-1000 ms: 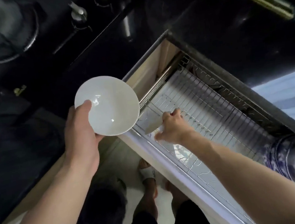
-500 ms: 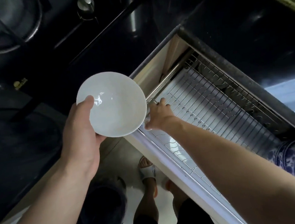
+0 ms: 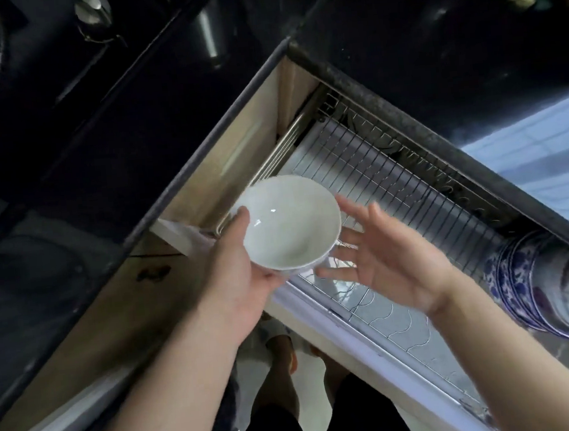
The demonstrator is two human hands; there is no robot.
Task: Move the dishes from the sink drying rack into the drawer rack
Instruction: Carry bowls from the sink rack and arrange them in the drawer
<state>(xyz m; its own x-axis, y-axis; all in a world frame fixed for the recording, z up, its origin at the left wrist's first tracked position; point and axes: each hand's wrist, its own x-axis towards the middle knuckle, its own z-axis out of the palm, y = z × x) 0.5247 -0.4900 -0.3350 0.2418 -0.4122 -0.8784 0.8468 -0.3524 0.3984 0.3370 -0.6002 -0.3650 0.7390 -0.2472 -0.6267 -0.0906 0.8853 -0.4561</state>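
A white bowl (image 3: 289, 221) hangs over the left end of the open drawer's wire rack (image 3: 394, 188). My left hand (image 3: 239, 270) grips the bowl at its near-left rim, thumb inside the rim and fingers underneath. Just right of the bowl, my right hand (image 3: 383, 258) is spread palm up, fingers straight, their tips at or under the bowl's right edge; I cannot tell if they touch. Blue-and-white plates (image 3: 530, 290) stand on edge at the rack's right end.
The black countertop (image 3: 398, 43) overhangs the drawer's far side, with a cooktop and knobs (image 3: 91, 8) at the upper left. The drawer's white front edge (image 3: 373, 338) runs diagonally below my hands. My feet (image 3: 281, 346) stand on the floor beneath.
My left hand carried the bowl rightward over the drawer rack. My right hand let go of the small white dish it set in the rack, lifted and opened beside the bowl.
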